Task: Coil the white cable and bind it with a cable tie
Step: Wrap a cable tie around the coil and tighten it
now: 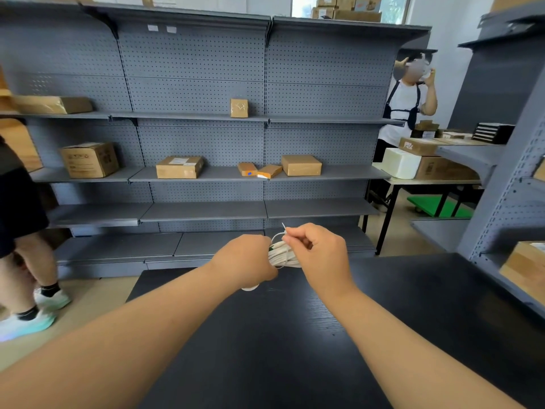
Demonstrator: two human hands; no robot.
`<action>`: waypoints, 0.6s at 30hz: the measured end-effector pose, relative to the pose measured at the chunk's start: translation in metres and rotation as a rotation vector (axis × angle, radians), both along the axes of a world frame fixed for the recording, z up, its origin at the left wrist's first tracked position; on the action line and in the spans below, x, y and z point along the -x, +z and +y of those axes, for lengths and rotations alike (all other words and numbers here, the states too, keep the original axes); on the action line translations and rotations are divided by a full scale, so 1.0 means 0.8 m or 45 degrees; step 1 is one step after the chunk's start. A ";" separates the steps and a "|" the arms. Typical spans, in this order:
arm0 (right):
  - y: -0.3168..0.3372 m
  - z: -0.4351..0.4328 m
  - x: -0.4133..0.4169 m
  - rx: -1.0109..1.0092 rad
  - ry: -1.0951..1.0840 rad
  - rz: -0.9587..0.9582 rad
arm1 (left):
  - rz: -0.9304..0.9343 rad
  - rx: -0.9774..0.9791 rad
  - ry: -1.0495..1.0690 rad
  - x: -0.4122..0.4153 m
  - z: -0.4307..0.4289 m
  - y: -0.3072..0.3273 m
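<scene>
**Tie looped round the coil, tail in the right grip**

In front of the grey shelving (203,208), above the far edge of the dark tabletop (295,335), the person holds the job up in the air; nothing of it rests on the surface.

The left grip (247,261) is curled round one end of the cable (281,255), which is bunched into a flat hank. Its long axis runs roughly level from left to right, bridging the short gap between the two hands.

The right grip (320,252) sits at the other end, thumb and forefinger pinching the tie (284,227). A thin loop of the tie arcs over the hank just beside the left knuckles. Its free tail pokes up and to the left out of the pinch, away from the bundle.

So the right hand is the one on the tail, and to my eye any tightening pull would run along that tail, across the hank's axis, while the left steadies the strands.

Plenty is hidden. Most of the coil is buried in the left fist, with only a white curve peeping out below the hand. The tie's locking head is out of sight behind the fingers, so I cannot tell whether the tail is threaded through it. A small green bit shows among the strands, too small to identify.
</scene>
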State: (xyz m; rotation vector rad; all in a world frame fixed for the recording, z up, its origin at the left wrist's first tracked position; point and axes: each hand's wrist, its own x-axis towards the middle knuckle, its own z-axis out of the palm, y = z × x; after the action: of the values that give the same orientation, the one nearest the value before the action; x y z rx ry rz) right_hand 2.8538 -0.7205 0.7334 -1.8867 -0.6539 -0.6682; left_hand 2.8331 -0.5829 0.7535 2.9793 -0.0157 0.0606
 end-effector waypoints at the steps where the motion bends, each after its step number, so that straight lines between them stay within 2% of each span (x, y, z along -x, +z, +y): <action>1: -0.001 0.001 0.000 -0.002 -0.017 -0.029 | 0.002 0.005 -0.004 0.000 -0.001 0.000; 5: -0.001 0.002 0.002 -0.016 -0.050 -0.054 | 0.002 0.034 0.012 0.001 -0.001 0.001; 9: 0.005 0.003 0.004 -0.020 0.024 0.082 | -0.006 0.043 0.014 0.003 0.002 -0.002; 15: 0.025 0.004 0.007 -0.199 0.277 0.473 | 0.002 0.053 0.044 0.006 0.007 0.002; 18: 0.033 0.000 0.005 -0.157 0.389 0.628 | 0.014 0.050 0.051 0.009 0.009 0.005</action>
State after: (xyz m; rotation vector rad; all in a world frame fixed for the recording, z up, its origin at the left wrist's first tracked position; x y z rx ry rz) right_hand 2.8499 -0.7208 0.7600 -1.6984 -0.5457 -0.0372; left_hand 2.8256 -0.5759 0.7571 2.9404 0.0458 0.0483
